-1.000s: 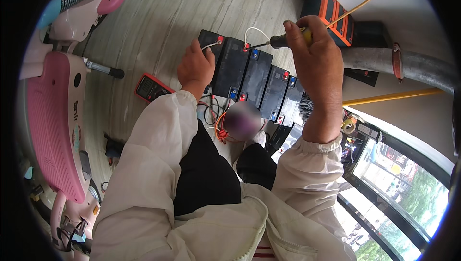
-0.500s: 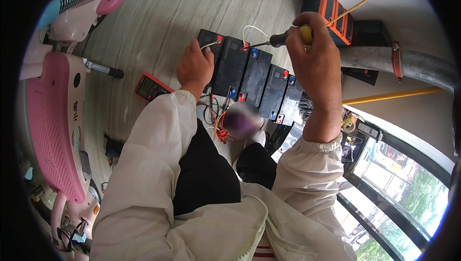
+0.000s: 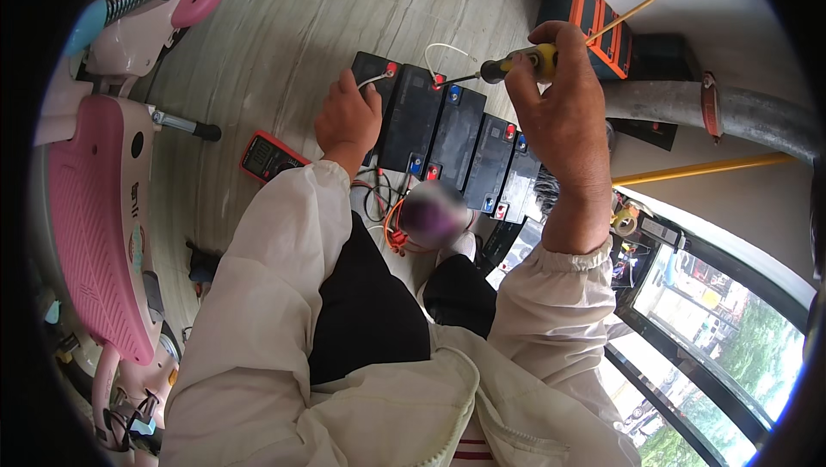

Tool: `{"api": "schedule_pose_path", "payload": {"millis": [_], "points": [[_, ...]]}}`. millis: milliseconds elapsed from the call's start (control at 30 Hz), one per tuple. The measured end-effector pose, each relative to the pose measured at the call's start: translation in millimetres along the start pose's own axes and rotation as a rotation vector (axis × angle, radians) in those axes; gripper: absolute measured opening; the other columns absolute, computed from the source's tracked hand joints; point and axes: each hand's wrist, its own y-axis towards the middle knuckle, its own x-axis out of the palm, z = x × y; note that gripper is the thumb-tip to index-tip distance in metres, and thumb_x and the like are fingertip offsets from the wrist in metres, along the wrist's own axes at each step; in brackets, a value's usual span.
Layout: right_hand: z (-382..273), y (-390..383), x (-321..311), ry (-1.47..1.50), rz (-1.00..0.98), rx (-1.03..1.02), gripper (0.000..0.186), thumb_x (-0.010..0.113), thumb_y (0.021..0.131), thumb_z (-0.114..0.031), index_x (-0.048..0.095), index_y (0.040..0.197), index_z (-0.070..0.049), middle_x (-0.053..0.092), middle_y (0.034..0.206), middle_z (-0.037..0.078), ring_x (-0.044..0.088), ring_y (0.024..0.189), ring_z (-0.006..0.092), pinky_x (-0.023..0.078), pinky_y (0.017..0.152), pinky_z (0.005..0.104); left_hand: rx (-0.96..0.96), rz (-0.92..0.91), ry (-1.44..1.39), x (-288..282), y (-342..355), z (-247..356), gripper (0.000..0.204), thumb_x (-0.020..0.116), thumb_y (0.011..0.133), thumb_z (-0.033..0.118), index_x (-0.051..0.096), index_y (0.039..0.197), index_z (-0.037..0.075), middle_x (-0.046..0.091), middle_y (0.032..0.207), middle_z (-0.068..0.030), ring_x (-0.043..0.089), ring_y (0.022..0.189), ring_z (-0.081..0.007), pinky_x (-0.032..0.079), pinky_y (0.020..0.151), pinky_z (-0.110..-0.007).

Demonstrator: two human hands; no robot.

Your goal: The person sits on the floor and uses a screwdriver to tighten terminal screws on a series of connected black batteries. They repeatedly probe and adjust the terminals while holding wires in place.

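Several black batteries (image 3: 409,127) stand side by side on the floor, with red and blue terminals. My right hand (image 3: 570,119) is closed round the yellow and black handle of a screwdriver (image 3: 494,71). Its shaft points left, the tip at a red terminal (image 3: 438,81) of the second battery. From that terminal a thin white wire (image 3: 447,46) loops up, one end free. Over the leftmost battery, my left hand (image 3: 348,120) has its fingers curled, pinching a thin pale wire (image 3: 373,80) that reaches this battery's red terminal (image 3: 391,70). The fingertips are partly hidden.
A red-rimmed multimeter (image 3: 268,157) lies left of the batteries, near tangled leads (image 3: 379,194). Far left stands a pink scooter (image 3: 107,226). A black and orange toolbox (image 3: 585,24), a grey pipe (image 3: 662,107) and a yellow pole (image 3: 701,171) are at right.
The screwdriver handle has turned in my right hand, whose fingers have shifted on it. The white wire loop has swung slightly up and left. My left hand stays nearly still.
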Motion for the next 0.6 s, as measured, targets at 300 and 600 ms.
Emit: {"api": "schedule_pose_path", "payload": {"millis": [300, 600], "points": [[-7, 2, -6, -0.013, -0.083, 0.136, 0.026, 0.067, 0.094, -0.022, 0.058, 0.111, -0.004, 0.071, 0.093, 0.019, 0.07, 0.085, 0.0386, 0.054, 0.073, 0.0456, -0.005, 0.002, 0.004, -2, 0, -2, 0.047, 0.047, 0.101, 0.044, 0.045, 0.134, 0.011, 0.064, 0.122, -0.0161, 0.066, 0.105, -0.0388, 0.054, 0.081, -0.054], [-1, 2, -3, 0.061, -0.059, 0.132, 0.026, 0.069, 0.092, -0.021, 0.059, 0.11, -0.004, 0.07, 0.093, 0.017, 0.07, 0.084, 0.0352, 0.055, 0.074, 0.042, -0.005, -0.017, 0.013, -2, 1, -1, 0.048, 0.047, 0.101, 0.043, 0.045, 0.135, 0.01, 0.063, 0.124, -0.0171, 0.065, 0.106, -0.0388, 0.054, 0.082, -0.053]]}}
